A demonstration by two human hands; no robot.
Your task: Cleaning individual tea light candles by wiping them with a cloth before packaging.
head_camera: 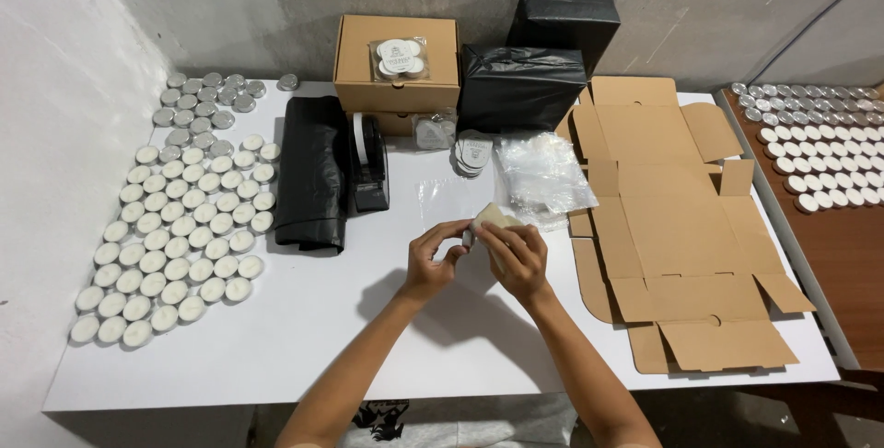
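held item: small pale packet (491,219), centre frame; looks light, thin, crushable
hold: pinch by edges
left hand (431,259): grip pinching packet
right hand (518,255): grip closed on packet

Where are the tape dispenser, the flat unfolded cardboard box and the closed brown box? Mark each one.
tape dispenser (369,164): head view, on its black body beside the white roll.
flat unfolded cardboard box (665,227): head view, on its middle panel.
closed brown box (359,57): head view, on the bare lid.

You've got a matt white table (304,337), smooth. Flattened boxes (677,227) at its right edge: plain brown cardboard. Back edge: glossy black plastic bags (520,87), crinkled. Left edge: candles (175,245), white wax, shiny metal cups. Clear plastic sleeves (543,176) mid-table.
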